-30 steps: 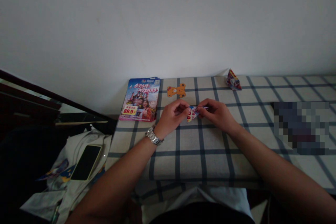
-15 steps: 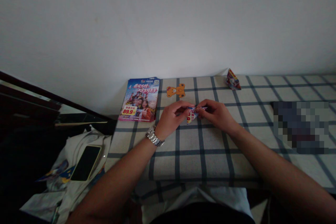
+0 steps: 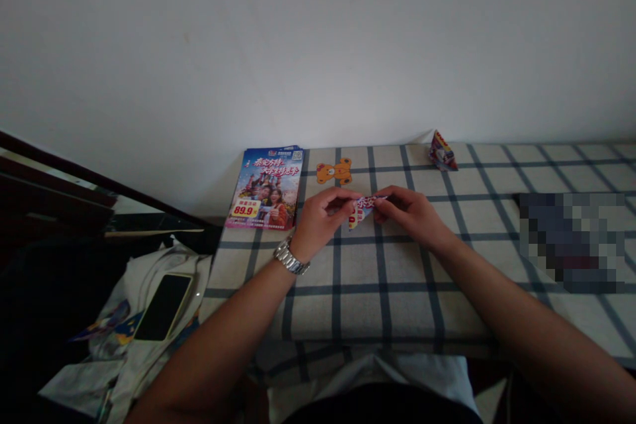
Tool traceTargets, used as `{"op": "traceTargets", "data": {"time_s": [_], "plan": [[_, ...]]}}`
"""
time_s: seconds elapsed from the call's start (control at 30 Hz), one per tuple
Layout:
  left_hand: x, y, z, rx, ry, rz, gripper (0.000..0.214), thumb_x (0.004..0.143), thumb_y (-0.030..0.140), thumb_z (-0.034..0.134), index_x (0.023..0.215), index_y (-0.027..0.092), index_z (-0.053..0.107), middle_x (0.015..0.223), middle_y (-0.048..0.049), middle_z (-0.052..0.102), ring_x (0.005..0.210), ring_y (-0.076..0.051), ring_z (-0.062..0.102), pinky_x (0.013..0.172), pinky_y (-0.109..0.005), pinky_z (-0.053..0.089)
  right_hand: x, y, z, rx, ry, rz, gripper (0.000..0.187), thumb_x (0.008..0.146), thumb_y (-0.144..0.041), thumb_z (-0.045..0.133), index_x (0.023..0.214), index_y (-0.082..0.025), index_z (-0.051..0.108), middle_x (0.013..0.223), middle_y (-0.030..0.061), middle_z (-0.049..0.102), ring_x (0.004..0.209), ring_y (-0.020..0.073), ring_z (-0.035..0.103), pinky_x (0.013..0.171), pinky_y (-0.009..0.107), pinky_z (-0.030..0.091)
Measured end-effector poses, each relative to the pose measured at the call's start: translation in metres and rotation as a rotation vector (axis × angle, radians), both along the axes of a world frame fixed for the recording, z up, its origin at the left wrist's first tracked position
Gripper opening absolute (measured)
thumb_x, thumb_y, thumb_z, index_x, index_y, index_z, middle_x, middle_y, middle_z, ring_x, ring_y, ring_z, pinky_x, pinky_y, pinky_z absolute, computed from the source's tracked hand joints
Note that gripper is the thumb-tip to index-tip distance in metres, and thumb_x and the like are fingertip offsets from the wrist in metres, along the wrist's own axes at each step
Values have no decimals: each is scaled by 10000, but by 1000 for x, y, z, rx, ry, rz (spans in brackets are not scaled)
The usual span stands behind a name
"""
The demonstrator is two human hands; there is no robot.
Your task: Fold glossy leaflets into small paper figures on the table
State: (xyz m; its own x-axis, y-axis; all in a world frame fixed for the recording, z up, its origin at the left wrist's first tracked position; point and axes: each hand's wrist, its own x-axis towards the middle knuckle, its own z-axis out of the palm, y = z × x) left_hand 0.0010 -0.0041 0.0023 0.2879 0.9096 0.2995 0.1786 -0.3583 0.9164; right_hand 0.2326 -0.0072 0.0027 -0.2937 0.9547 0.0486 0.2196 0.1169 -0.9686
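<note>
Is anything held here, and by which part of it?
Folded paper: the left hand pinches its left side, the right hand its right side.

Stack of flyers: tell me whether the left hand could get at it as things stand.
Probably yes: the stack of flyers lies close by the left hand, top uncovered, with nothing visible between. But that hand pinches the folded paper, so it would likely need to let go first.
</note>
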Motion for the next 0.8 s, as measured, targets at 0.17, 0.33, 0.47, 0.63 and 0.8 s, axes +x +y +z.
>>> {"op": "traceTargets", "data": {"time_s": [0.17,0.33,0.47,0.63,0.8], "plan": [[-1,0,1,1,5,5,139,987,279,699,1094,222,767,1071,-41,809,946,-157,775,902,-299,642,1,0,1,16,18,-33,358,947,-559,712,970,-202,721,787,32,751,713,179,697,681,316,552],[0,1,0,11,13,9,140,990,296,698,1088,226,769,1074,-43,811,944,-161,777,895,-303,647,-1,-1,1,25,80,-32,356,935,-558,730,892,-206,701,761,24,727,682,164,672,655,304,558],[-1,1,1,0,5,3,143,991,288,697,1094,222,770,1073,-45,811,947,-160,777,892,-294,645,-1,0,1,9,98,-17,357,941,-557,727,874,-207,697,761,22,723,679,156,666,660,299,566],[-1,2,1,-10,-15,-7,144,987,294,704,1090,221,773,1074,-42,812,956,-158,778,903,-291,640,1,0,1,-5,69,-15,373,947,-564,719,869,-200,713,778,31,735,660,145,670,636,288,565],[-2,3,0,-17,-6,-7,153,985,310,704,1090,221,772,1078,-48,812,964,-164,778,904,-297,641,3,1,0,-49,82,-15,377,917,-574,750,887,-199,748,821,45,773,665,148,702,656,296,611]]}}
